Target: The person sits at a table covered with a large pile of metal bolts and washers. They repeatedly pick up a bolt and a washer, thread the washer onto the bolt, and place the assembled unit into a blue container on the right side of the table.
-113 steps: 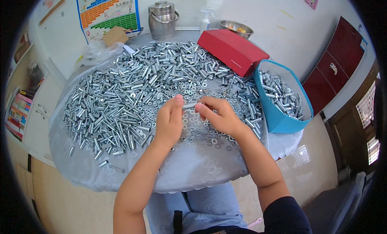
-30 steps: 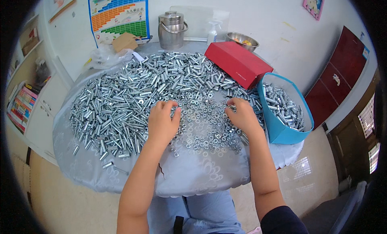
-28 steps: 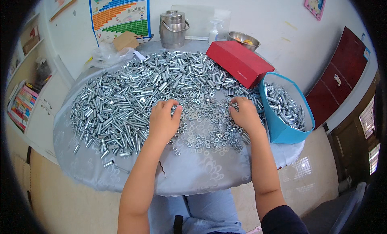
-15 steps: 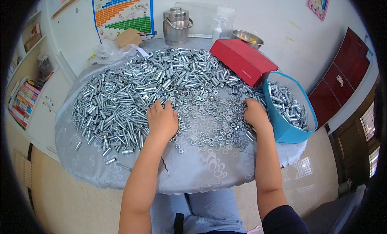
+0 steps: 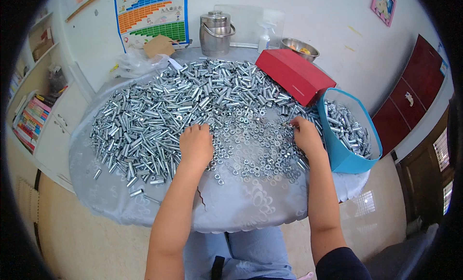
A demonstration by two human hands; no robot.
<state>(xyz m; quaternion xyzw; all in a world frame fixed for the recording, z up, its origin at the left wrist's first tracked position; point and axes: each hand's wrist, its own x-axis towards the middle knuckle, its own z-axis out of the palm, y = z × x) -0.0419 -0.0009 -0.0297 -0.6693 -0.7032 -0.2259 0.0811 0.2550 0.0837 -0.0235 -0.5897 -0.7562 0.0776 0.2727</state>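
A large heap of silvery metal sleeves and bolts (image 5: 144,118) covers the left and back of the table. Loose hex nuts and flat washers (image 5: 248,171) lie spread between my two hands. My left hand (image 5: 197,146) rests at the heap's right edge, back up, fingers curled down; whatever is under the fingertips is hidden. At the right side of the nuts, my right hand (image 5: 306,137) has thumb and fingers drawn together in a pinch, and anything between them is too small to tell. A blue fabric bin (image 5: 349,159) just right of it holds more metal sleeves.
Behind the right hand lies a red box (image 5: 294,75). Along the back stand a steel canister (image 5: 215,39), a spray bottle (image 5: 264,41) and a steel bowl (image 5: 313,53). A plastic bag (image 5: 137,63) and torn cardboard (image 5: 160,46) sit back left. The patterned tablecloth (image 5: 115,198) shows in front.
My left hand's fingers have curled in from a more spread pose. My right hand stays at the nuts' right side, its fingers slightly shifted. The whole view has moved a little.
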